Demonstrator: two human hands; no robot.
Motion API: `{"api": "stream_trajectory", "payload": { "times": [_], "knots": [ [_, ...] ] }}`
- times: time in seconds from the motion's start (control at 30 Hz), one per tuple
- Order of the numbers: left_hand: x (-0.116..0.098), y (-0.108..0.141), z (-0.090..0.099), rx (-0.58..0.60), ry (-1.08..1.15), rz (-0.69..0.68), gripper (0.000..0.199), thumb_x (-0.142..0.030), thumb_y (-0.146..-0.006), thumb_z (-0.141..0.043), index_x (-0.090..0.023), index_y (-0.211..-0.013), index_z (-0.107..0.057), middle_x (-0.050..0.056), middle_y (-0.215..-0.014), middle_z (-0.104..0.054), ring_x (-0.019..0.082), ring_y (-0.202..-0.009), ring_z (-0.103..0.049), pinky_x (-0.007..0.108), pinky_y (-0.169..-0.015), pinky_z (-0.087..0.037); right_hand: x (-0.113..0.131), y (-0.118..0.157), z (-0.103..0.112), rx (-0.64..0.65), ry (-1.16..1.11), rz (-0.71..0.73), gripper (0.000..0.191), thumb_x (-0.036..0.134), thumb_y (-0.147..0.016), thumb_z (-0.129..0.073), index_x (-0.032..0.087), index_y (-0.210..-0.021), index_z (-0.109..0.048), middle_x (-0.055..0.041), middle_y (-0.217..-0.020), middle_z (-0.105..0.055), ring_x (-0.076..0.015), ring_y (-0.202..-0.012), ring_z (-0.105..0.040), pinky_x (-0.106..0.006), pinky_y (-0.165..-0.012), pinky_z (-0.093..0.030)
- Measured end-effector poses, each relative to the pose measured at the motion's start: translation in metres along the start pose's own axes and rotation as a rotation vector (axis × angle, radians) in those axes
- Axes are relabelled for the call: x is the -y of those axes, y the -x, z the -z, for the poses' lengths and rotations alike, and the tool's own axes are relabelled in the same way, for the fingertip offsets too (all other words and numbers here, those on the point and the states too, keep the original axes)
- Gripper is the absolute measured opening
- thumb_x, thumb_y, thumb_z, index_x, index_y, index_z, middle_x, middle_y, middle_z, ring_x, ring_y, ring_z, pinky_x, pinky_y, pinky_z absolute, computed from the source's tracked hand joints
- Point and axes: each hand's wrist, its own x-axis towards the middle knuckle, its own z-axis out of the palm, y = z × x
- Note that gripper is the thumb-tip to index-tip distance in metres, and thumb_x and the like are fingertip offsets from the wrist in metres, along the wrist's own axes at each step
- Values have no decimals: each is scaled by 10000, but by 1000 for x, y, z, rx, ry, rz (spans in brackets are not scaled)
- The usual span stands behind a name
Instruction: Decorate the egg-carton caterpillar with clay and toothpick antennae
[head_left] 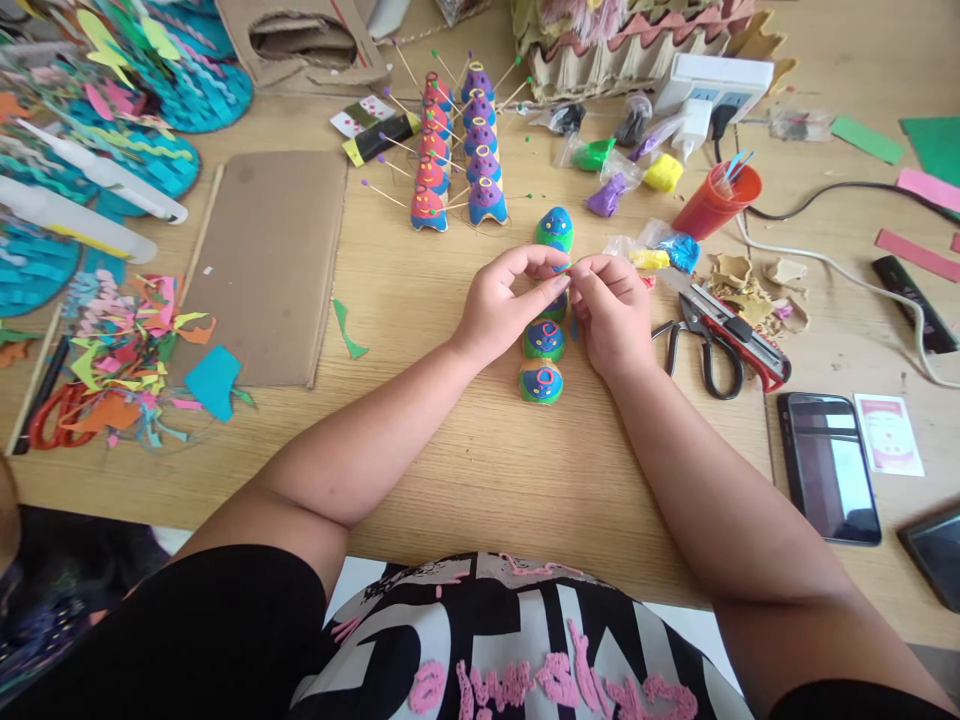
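Observation:
My left hand (517, 295) and my right hand (611, 305) meet fingertip to fingertip above a row of blue and green egg-carton cups. Both are closed in a pinch, and whatever is between the fingertips is too small to make out. Beyond my fingers sits one cup (555, 226) with small yellow dots. Nearer me, a cup with a red ring (544, 340) and another ringed cup (541, 382) stand in line. My hands partly hide the middle of the row.
Red cup figures (430, 175) and purple cup figures (484, 165) with pins stand farther back. Clay packets (609, 195), an orange cup (716, 200), pliers (701, 345) and a box cutter (739, 330) lie right. Cardboard (259, 270) and paper scraps (135, 350) are left. A phone (829, 465) lies front right.

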Motion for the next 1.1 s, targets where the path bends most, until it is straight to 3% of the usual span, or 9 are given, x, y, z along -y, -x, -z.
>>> {"api": "stream_trajectory", "payload": {
  "times": [0.33, 0.67, 0.93, 1.1],
  "knots": [
    [-1, 0, 0, -42, -49, 13, 258, -493, -951, -722, -250, -1021, -775, 30, -1044, -811, 165, -984, -751, 357, -961, -617, -2, 0, 1, -13, 35, -20, 493, 725, -859, -693, 240, -818, -620, 46, -678, -510, -76, -576, -436, -239, -523, -372],
    [10, 0, -3, -99, 77, 87, 309, -565, -930, -720, -268, -998, -771, 12, -1006, -796, 165, -985, -739, 344, -931, -604, 5, 4, -2, 43, 73, 25, 469, 684, -808, -782, 324, -1086, -669, 31, -751, -531, -141, -729, -580, -290, -633, -517],
    [11, 1, -2, -75, 114, 126, 269, -526, -940, -720, -259, -964, -748, 4, -965, -775, 171, -1001, -736, 343, -922, -599, 3, 4, -2, 69, 84, 54, 468, 647, -780, -827, 322, -1095, -709, 27, -757, -564, -155, -782, -615, -316, -688, -558],
    [12, 1, -2, -62, 124, 139, 264, -515, -942, -719, -258, -984, -758, 5, -992, -784, 165, -1005, -735, 337, -923, -599, -3, 1, -2, 3, 63, 76, 395, 625, -800, -818, 293, -991, -724, 19, -823, -644, -144, -814, -639, -309, -721, -578]
  ]
}}
